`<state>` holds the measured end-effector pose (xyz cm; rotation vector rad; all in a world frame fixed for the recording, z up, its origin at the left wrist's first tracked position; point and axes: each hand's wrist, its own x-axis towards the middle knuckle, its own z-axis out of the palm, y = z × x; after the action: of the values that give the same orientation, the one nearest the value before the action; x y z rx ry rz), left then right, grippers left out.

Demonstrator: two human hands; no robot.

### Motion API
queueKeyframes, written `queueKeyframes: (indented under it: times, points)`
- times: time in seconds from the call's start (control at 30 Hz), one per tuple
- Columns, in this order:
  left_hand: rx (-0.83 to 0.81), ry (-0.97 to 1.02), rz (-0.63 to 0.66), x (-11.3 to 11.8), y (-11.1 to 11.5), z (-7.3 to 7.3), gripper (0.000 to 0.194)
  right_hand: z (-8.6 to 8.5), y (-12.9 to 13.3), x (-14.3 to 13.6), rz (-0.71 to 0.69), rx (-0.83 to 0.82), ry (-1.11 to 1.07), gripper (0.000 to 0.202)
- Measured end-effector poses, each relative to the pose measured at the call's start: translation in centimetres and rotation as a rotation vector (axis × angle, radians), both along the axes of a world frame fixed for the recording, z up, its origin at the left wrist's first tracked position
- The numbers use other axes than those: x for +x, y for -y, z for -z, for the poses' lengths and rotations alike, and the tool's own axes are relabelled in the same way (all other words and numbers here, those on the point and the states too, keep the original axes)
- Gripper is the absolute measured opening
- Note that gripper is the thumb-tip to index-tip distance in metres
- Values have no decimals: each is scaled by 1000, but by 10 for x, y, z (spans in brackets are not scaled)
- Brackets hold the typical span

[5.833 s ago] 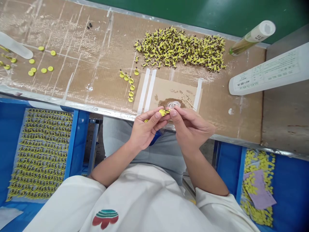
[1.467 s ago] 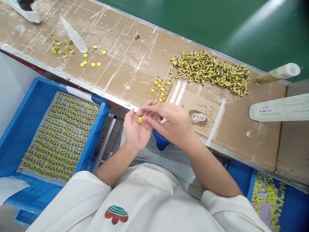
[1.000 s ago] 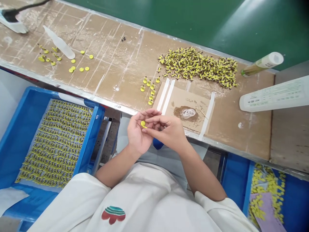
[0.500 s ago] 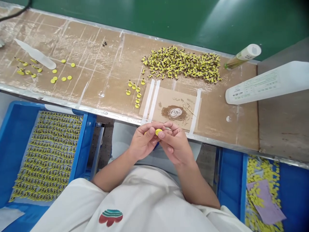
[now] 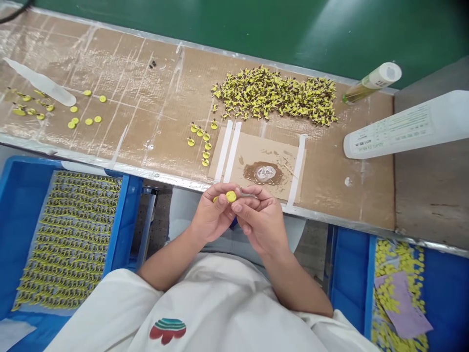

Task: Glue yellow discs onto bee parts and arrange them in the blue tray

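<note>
My left hand is closed on a small round yellow disc, held near the thumb and fingertips. Another bit of yellow shows between the fingers of that same hand. My right hand has its thumb and fingers pressed together right beside the disc. What they grip, if anything, is hidden. Both hands meet in front of the table edge, below a cardboard sheet with a wet patch of clear liquid and a thin stick.
Behind lies a heap of yellow-and-dark figures. Several figures on discs stand left of the cardboard. Loose discs lie further left. A white bottle and a clear tube are at right. Blue bins flank me.
The yellow disc has shifted left, away from my right thumb and nearer my left fingers. Both hands sit slightly further left, and the whole view has shifted a little.
</note>
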<state>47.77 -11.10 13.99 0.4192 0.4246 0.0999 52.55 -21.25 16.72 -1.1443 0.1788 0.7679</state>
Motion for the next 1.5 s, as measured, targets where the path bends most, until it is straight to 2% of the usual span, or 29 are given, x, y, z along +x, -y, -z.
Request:
queueKeyframes:
  times: [0.1, 0.17, 0.27, 0.33, 0.47, 0.53, 0.6, 0.73, 0.9, 1.03, 1.13, 1.2, 1.33, 1.4, 1.5]
  points:
    - [-59, 21, -61, 4, -5, -3, 28, -9, 10, -6, 8, -38, 166, 45]
    - [-77, 25, -105, 5, -8, -2, 26, -17, 19, 0, 77, -111, 373, 36]
    - [-55, 10, -128, 6, -12, 1, 25, -17, 29, 41, 221, -335, 750, 30]
    - [-30, -9, -135, 6, -13, 3, 23, -5, 28, 87, 196, -450, 961, 30]
    - [8, -59, -148, 8, -10, 7, 27, 32, 11, 177, 16, -685, 1132, 34]
    - [17, -69, -145, 10, -8, 9, 29, 46, 1, 205, -40, -841, 1196, 33]
    - [25, -62, -137, 10, -7, 11, 30, 54, -6, 221, -73, -962, 1206, 31]
    - [44, -44, -134, 10, -10, 15, 27, 59, -12, 230, -147, -1085, 1220, 26]
    - [82, -33, -105, 12, -15, 17, 28, 56, -9, 224, -289, -1276, 1396, 30]
    - [111, -23, -97, 16, -16, 16, 28, 46, -1, 220, -354, -1389, 1508, 33]
    - [129, -1, -84, 18, -16, 15, 27, 31, 11, 224, -386, -1438, 1517, 33]
    - [140, -1, -81, 19, -17, 16, 26, 18, 22, 228, -460, -1412, 1507, 29]
    - [151, -4, -95, 23, -17, 17, 27, 1, 42, 233, -616, -1247, 1534, 18]
    - [145, -1, -104, 24, -17, 17, 27, 2, 47, 233, -657, -1169, 1590, 17]
    - [133, -5, -104, 26, -16, 17, 26, 16, 52, 230, -650, -1086, 1617, 17]
